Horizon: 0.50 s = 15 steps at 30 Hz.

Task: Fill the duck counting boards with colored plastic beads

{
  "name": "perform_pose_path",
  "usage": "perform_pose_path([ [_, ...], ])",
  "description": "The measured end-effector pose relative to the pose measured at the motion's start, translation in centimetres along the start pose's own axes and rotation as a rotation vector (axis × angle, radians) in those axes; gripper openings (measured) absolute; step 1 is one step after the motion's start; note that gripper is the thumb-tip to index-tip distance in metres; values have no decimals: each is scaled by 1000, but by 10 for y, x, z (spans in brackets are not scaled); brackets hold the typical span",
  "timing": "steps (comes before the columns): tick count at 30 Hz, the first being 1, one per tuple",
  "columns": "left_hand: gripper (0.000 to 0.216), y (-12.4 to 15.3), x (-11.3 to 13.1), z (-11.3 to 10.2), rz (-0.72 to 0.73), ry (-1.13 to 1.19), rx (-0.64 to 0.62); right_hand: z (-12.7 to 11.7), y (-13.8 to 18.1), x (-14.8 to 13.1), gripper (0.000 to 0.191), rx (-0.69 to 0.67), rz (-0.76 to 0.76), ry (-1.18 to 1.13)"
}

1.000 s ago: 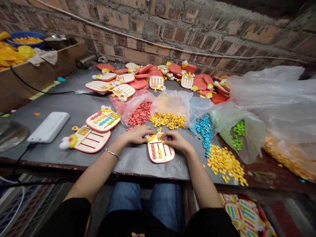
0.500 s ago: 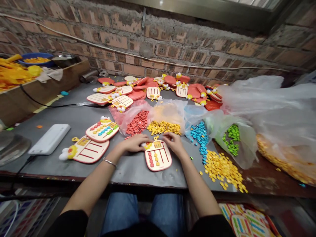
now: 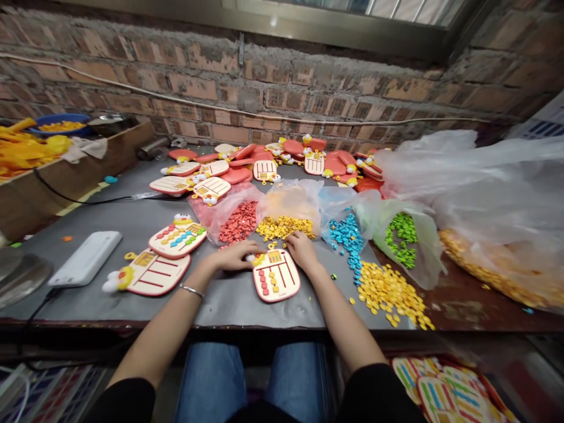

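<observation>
A cream and red toy abacus board (image 3: 277, 276) with a yellow duck head lies on the grey table (image 3: 132, 217) in front of me. It carries a row of red beads and a few yellow ones. My left hand (image 3: 235, 255) rests with curled fingers on the board's upper left corner by the duck head. My right hand (image 3: 301, 249) sits at the board's upper right edge, fingers bent down at the near edge of the yellow bead pile (image 3: 284, 226); what they pinch is hidden.
Bags hold red beads (image 3: 238, 221), blue beads (image 3: 343, 234) and green beads (image 3: 402, 238); loose yellow beads (image 3: 390, 294) lie right. Two boards (image 3: 152, 273) (image 3: 178, 238) lie left, beside a white device (image 3: 86, 257). Many red boards (image 3: 273, 161) are stacked by the brick wall.
The view has tilted up, showing more wall. My right hand has slid from the board's top toward the yellow bead pile. My left hand stays on the board's corner.
</observation>
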<state>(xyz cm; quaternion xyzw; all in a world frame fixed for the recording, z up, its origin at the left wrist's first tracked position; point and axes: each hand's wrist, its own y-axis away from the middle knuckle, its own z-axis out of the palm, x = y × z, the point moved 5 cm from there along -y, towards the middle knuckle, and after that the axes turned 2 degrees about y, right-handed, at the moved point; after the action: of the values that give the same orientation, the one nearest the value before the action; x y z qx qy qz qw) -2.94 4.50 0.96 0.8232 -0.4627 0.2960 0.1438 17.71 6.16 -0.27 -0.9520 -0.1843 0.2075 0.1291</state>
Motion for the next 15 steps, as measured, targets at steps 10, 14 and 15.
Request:
perform_pose_path([
  [10,46,-2,6,-2,-17,-20,-23,5,1,-8,15,-136,-182,-158],
  [14,47,-3,5,-1,-22,-39,-23,-7,1,-3,14,-50,-91,-298],
  [15,47,-3,4,-1,-23,-42,-21,-10,1,-3,14,-32,-72,-348],
])
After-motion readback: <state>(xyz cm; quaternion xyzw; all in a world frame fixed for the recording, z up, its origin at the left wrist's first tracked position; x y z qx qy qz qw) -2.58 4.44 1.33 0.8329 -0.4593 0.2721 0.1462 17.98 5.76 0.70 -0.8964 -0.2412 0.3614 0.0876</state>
